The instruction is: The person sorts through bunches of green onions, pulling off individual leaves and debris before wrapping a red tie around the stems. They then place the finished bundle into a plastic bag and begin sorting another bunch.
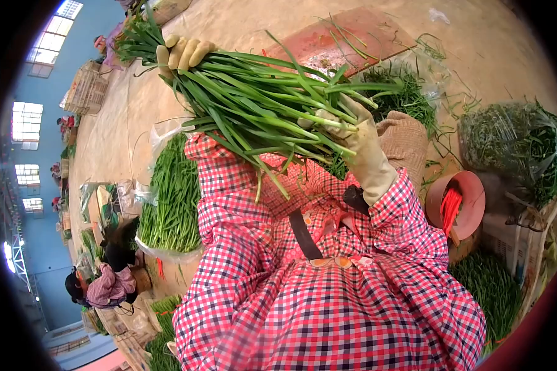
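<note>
A long bunch of garlic chives [247, 93] stretches across in front of me, its leafy tips at the upper left and its pale cut stems at the right. Gloved fingers of my left hand [184, 53] wrap around the bunch near the leafy end. At the stem end my right hand [370, 148], also in a pale glove, grips the stalks from below; some of its fingers are hidden among them. Several stems stick out or droop loose from the bunch. Both arms wear red checked sleeves.
A reddish board [328, 43] with loose stalks lies ahead. More chives [170, 198] lie on plastic at left; a bagged pile [513, 148] stands at right. A pink tub [473, 198] holds red ties [450, 207]. Another person [111, 284] sits at lower left.
</note>
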`<state>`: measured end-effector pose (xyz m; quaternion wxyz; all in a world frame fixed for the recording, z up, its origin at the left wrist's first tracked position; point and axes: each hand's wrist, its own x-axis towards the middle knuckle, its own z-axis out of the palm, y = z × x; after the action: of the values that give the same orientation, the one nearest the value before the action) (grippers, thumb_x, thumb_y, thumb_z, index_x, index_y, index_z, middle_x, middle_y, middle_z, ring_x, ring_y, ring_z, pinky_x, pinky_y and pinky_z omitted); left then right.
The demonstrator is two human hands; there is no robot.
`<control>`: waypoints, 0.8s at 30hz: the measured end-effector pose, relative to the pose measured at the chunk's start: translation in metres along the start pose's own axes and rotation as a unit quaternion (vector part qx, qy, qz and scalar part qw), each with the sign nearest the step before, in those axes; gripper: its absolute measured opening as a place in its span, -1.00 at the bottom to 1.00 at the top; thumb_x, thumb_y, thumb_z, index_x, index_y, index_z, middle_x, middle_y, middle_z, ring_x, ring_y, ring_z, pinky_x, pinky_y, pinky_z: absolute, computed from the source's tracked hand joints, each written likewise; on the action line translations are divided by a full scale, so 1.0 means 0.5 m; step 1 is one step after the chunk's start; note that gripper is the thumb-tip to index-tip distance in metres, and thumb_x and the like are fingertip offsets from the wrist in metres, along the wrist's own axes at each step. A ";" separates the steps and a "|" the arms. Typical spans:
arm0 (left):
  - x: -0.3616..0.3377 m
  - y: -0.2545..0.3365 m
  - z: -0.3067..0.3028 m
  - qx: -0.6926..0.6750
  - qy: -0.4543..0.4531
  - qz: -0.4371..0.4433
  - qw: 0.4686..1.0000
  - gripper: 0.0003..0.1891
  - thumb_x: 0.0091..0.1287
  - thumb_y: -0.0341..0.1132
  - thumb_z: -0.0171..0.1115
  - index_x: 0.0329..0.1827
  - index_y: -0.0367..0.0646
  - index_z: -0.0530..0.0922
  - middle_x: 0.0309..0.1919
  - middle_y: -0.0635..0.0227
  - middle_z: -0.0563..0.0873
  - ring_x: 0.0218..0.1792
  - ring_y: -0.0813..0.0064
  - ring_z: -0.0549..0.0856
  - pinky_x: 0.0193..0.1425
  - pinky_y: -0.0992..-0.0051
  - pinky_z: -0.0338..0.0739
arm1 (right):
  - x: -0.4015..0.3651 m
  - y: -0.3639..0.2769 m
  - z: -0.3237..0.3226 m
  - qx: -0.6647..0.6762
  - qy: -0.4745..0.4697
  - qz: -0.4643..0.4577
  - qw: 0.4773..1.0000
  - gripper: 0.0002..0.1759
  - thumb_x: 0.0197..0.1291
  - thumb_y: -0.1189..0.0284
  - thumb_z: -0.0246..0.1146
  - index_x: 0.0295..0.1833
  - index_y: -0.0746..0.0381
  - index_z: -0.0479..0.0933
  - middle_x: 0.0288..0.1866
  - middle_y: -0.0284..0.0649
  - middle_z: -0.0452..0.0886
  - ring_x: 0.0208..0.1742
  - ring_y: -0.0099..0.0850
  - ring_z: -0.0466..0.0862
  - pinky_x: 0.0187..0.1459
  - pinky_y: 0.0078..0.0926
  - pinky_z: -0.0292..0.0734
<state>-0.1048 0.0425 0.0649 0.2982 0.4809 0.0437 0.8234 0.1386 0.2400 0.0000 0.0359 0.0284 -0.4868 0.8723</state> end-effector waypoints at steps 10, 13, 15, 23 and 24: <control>-0.013 0.032 -0.040 0.023 -0.044 0.003 0.999 -0.50 0.63 -0.07 -0.22 0.19 -0.38 0.48 -0.56 0.65 0.53 -0.44 0.74 0.59 -0.11 0.55 0.52 | -0.008 0.056 -0.028 -0.425 0.063 -0.333 0.839 -0.68 0.43 0.55 0.06 0.22 0.42 0.48 -0.02 -0.13 0.62 -0.20 -0.38 0.65 -0.12 -0.52 0.58; -0.008 0.044 -0.039 0.024 -0.052 0.003 0.998 -0.52 0.63 -0.10 -0.17 0.17 -0.40 0.50 -0.64 0.71 0.45 -0.49 0.80 0.53 -0.18 0.59 0.47 | -0.049 0.009 -0.011 -0.119 0.072 -0.050 0.989 -0.65 0.44 0.57 0.00 0.26 0.44 0.46 -0.07 -0.20 0.62 -0.30 -0.52 0.59 -0.22 -0.62 0.56; -0.005 0.043 -0.025 0.015 -0.029 0.015 0.999 -0.54 0.62 -0.11 -0.15 0.15 -0.39 0.51 -0.63 0.71 0.46 -0.50 0.82 0.52 -0.20 0.60 0.46 | -0.082 0.039 -0.042 -0.070 0.076 -0.050 0.993 -0.67 0.47 0.47 0.03 0.21 0.42 0.48 -0.18 -0.25 0.63 -0.40 -0.63 0.48 -0.33 -0.66 0.49; 0.003 0.105 -0.004 0.055 -0.032 -0.034 0.997 -0.60 0.59 -0.12 -0.06 0.07 -0.32 0.58 -0.56 0.69 0.55 -0.52 0.80 0.53 -0.21 0.64 0.48 | -0.198 -0.093 -0.145 -0.471 -0.168 0.092 0.861 -0.68 0.32 0.37 0.28 0.17 0.14 0.63 -0.02 -0.20 0.75 0.00 -0.37 0.72 0.00 -0.39 0.63; 0.006 0.089 0.010 0.050 -0.014 -0.025 0.998 -0.60 0.59 -0.12 -0.05 0.07 -0.31 0.58 -0.55 0.68 0.56 -0.50 0.80 0.55 -0.20 0.64 0.49 | -0.185 -0.123 -0.132 -0.428 -0.143 0.058 0.890 -0.55 0.23 0.34 0.36 0.25 0.11 0.57 0.09 -0.18 0.70 0.10 -0.28 0.68 0.08 -0.32 0.61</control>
<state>-0.1215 0.0067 0.0860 0.2948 0.5054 0.0923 0.8057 0.2353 0.3252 0.0099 -0.0755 0.1064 -0.8138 0.5663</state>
